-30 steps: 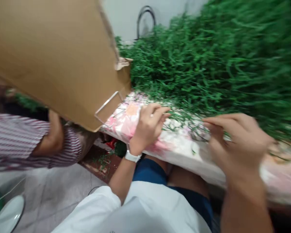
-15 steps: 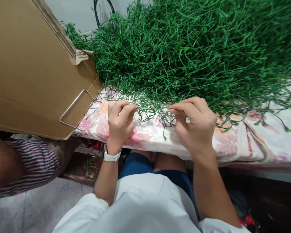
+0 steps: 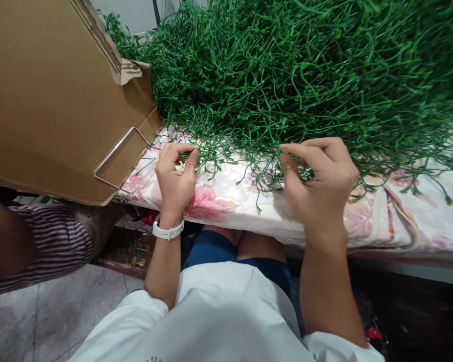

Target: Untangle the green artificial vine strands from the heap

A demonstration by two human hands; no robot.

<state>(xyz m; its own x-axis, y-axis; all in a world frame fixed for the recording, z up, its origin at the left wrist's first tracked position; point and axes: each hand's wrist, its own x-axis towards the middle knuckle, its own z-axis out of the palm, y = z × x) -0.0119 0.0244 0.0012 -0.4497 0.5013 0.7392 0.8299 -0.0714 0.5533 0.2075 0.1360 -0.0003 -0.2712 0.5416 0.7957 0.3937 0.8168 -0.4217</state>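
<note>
A big heap of green plastic stems [image 3: 287, 75], thin and branching with small buds at the tips, covers the back of the table. Loose stems [image 3: 258, 173] trail toward the front edge between my hands. My left hand [image 3: 176, 173], with a white watch [image 3: 168, 231] on its wrist, pinches thumb and index finger together beside the stems at the left; what lies between the tips is too small to make out. At the front of the heap, my right hand [image 3: 319, 178] holds its thumb and index finger slightly apart, with nothing visible between them.
A tall cardboard box [image 3: 60, 100] stands on the left, with a bent metal wire frame [image 3: 115, 153] by its lower corner. Under the stems lies a flowered tablecloth [image 3: 219, 201]. Another person's striped sleeve [image 3: 64, 236] shows at the far left.
My hands have moved farther apart, the left one leftward and the right one rightward. My right thumb and index finger have parted a little. The view has shifted slightly.
</note>
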